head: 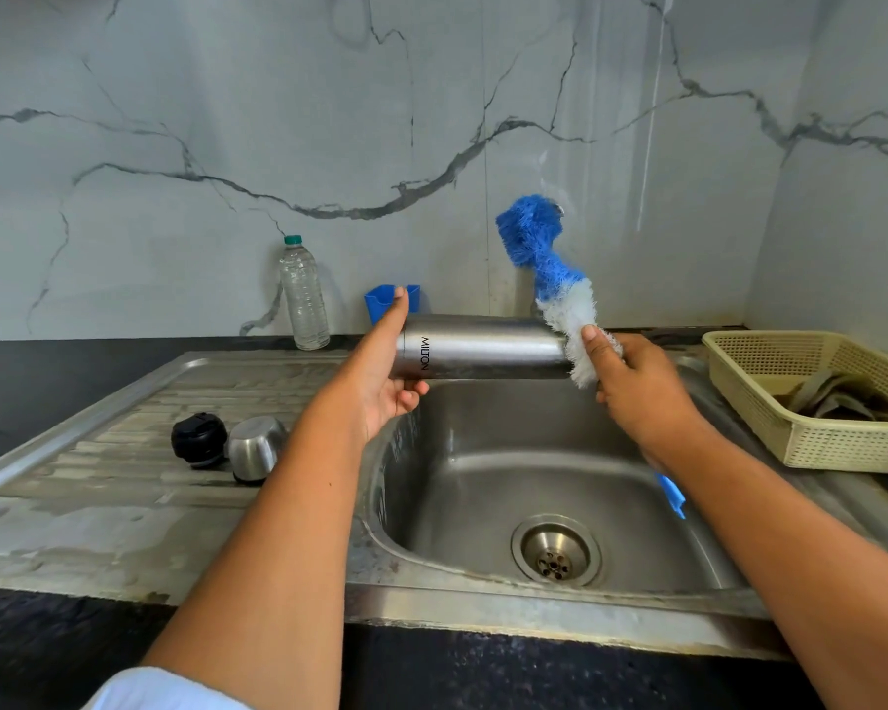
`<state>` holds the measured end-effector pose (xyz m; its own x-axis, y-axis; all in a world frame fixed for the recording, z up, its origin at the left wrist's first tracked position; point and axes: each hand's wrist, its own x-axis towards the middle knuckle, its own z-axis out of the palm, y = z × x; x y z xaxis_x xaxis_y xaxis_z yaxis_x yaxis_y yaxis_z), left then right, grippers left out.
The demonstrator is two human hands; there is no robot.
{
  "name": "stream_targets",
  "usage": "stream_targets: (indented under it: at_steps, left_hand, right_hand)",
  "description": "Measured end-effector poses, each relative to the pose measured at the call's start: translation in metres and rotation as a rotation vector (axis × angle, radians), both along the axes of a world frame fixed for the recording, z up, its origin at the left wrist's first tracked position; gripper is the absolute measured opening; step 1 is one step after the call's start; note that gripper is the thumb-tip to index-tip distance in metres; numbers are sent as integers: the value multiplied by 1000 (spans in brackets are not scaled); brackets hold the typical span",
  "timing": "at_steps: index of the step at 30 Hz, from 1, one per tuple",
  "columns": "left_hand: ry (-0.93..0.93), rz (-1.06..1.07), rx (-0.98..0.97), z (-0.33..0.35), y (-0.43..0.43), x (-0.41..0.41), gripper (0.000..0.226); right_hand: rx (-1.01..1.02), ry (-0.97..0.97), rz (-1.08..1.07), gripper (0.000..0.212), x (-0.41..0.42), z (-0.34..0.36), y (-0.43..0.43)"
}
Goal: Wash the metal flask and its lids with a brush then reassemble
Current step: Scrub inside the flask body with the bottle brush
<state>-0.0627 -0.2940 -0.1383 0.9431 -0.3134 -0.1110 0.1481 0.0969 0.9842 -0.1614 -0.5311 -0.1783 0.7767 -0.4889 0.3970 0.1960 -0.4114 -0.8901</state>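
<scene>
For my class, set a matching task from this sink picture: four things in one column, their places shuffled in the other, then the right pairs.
1 metal flask
2 brush
3 black lid
4 plastic bottle

A standing by the wall
B gripped in the right hand
C on the draining board
D held sideways in the left hand

Pairs: 1-D, 2-B, 3-C, 4-A

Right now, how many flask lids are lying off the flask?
2. The black lid and the steel lid stand side by side on the drainboard, left of the basin. Another could be hidden behind the arms, but none shows.
</scene>
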Motion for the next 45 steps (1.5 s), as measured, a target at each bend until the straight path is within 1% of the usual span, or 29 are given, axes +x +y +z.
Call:
stream_targets:
  at_steps: [4,7,9,12,16,18,20,22,25,29,32,37,41,45]
  left_hand:
    - [-75,-51,66,-3,1,-1,60]
    - [-101,-7,107,-7,-4,2,52]
    - [-87,60,90,-7,-6,5,47]
    - [-31,149,30,-7,-3,7,42]
    - [66,230,-99,-7,1,9,39]
    - [122,250,-185,-5,2,11,36]
    - [164,252,-256,-4,3,13,34]
    - [186,265,-294,-4,5,13,34]
    - [183,264,-332,-2,4,10,32]
    - [187,274,-377,-1,3,12,34]
    - [168,299,-360,-2,3,14,34]
    - [109,329,-287,-6,-8,13,34]
    - [98,393,-315,-7,-1,18,38]
    - [55,351,-274,-8,-12,13,48]
  right_hand:
    - [202,12,41,39,2,-5,-3]
    - [260,29,59,39,3,-5,-4]
    - [183,66,65,41,3,-5,-3]
    - [-52,128,13,43,0,-3,8]
    - [-258,42,-66,45,-6,2,24]
    - [-335,33,-16,39,-10,3,32]
    - [-415,84,68,33,-15,2,42]
    - [-478,143,123,33,-15,-2,51]
    - [-501,191,211,32,-11,-9,60]
    - [-502,266,351,23,-12,-15,58]
    - [-514,291,343,26,-12,-17,58]
    - [-498,276,313,32,-3,-15,73]
    - [-489,331,338,38,-8,-18,67]
    - [-495,299,313,39,-7,-13,74]
